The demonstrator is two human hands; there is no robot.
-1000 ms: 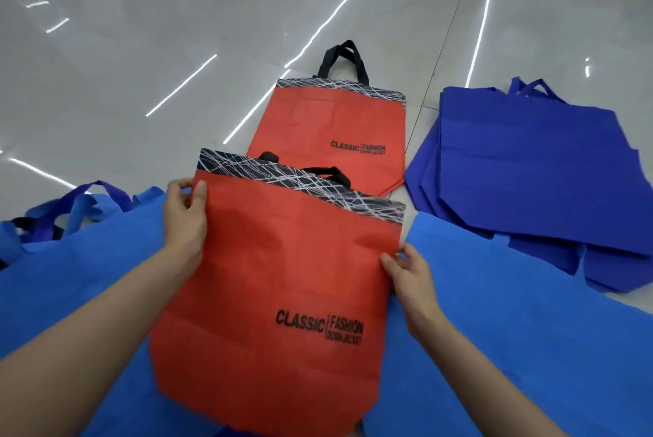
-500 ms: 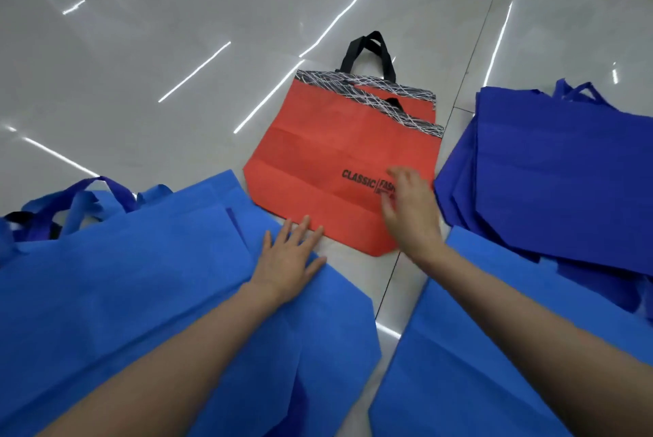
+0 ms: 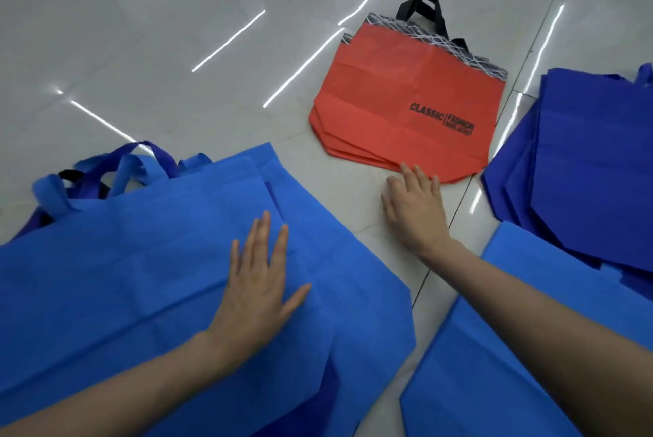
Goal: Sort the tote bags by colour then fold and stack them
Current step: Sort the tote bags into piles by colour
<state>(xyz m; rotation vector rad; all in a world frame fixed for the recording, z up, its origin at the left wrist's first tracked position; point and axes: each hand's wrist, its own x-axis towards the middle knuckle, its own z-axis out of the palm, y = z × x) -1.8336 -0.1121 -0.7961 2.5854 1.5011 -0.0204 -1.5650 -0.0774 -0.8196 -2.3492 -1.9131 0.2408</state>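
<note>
Right hand [image 3: 417, 210] withdrew to red bags [image 3: 406, 100], left hand [image 3: 258, 281] on blue bags [image 3: 123, 259]; both flat, empty.

A bag stack [image 3: 406, 111] lies ahead on the floor [image 3: 176, 30], between a left pile [image 3: 141, 242] and a right stack [image 3: 593, 160].

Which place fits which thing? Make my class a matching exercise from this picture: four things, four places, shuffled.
1. red tote bags
2. dark blue tote bags
3. left hand
4. right hand

A. right edge of the view
B. flat on the light blue tote bags
C. far middle of the floor
D. fingertips at the red tote bags' near edge

Pairs: 1-C, 2-A, 3-B, 4-D.
</note>
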